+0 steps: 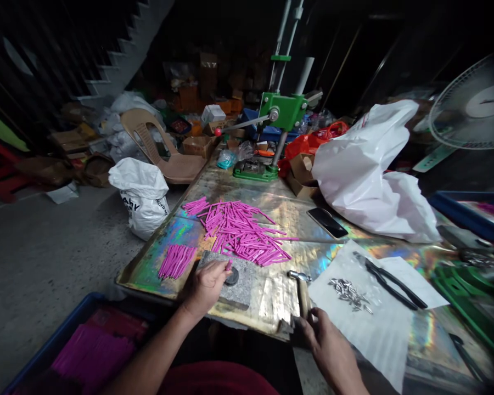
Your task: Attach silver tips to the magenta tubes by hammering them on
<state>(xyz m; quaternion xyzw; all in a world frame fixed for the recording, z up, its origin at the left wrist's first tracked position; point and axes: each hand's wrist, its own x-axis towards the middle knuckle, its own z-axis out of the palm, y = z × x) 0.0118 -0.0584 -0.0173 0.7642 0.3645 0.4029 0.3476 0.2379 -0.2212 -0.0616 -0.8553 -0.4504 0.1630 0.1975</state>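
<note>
While the right hand [328,344] curls around the wooden handle of a small hammer [301,289] at the near edge of the worktop [280,206], its metal head lying on the shiny surface, the left hand [206,285] rests on a grey stone block [235,280] just to the left, fingers pinched on a pink stick [229,266] over a dark round disc [232,276]. Right of the hammer, a white paper sheet [374,323] carries a small heap of metal bits [348,291] and black pliers [391,282]. Beyond the block lie a neat bundle [176,260] and a loose pile of pink sticks [241,230], then a phone [327,222]. Near the far edge stand a green press [278,118] and a white plastic bag [366,170].
</note>
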